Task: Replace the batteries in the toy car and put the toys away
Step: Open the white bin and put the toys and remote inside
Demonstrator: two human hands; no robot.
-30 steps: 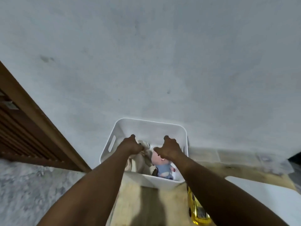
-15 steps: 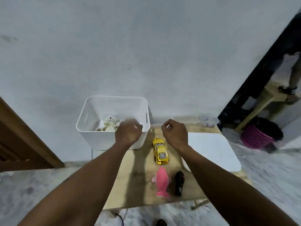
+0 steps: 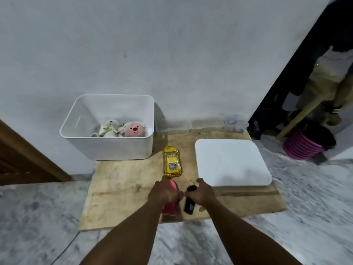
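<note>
Left grip curled round pink plush toy, right grip clasping black plastic remote (slightly blurred), shiny yellow toy car just ahead.

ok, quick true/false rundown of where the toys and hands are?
1. The car is in the bin. False: it stands on the table, beside the bin.
2. The left hand holds the pink toy. True.
3. The lid is on the bin. False: it lies on the table, right of the car.
4. Two plushies are in the bin. True.
5. The right hand holds the remote. True.
</note>
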